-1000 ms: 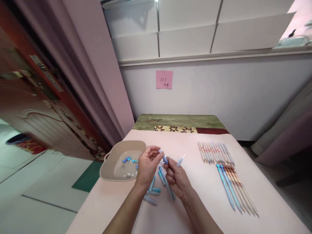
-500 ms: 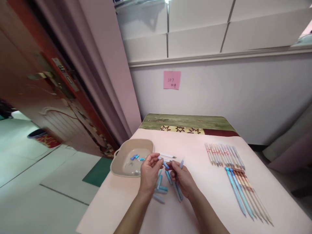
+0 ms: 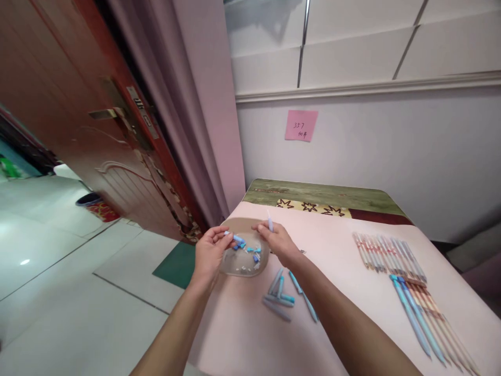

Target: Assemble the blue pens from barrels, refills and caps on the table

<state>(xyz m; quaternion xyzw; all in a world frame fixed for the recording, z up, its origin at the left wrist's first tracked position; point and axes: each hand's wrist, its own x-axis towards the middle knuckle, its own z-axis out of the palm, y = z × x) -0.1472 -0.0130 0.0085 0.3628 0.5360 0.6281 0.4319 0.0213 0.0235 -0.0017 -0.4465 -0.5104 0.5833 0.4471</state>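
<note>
Over the left part of a beige basket [image 3: 230, 225], my left hand [image 3: 211, 251] pinches a small blue pen part [image 3: 235, 237]. My right hand [image 3: 278, 241] is at the basket's right rim, its fingers closed round a pale lilac pen piece [image 3: 270, 223] that sticks up. Small blue and white parts [image 3: 256, 258] lie on the basket's floor. Nearer to me on the table, several blue and grey pen barrels [image 3: 277, 308] lie loosely together, and two more [image 3: 309, 305] are partly beside my right forearm.
Rows of pale pens [image 3: 387, 253] and a group of blue and brown pens [image 3: 420, 318] lie on the right side of the pink table [image 3: 336, 344]. A wall with a pink note [image 3: 301, 126] stands behind. The door [image 3: 129, 177] is at the left.
Both hands have moved left over the basket and are farther apart, each with a pen part. The view has turned left, and the loose barrels show more fully.
</note>
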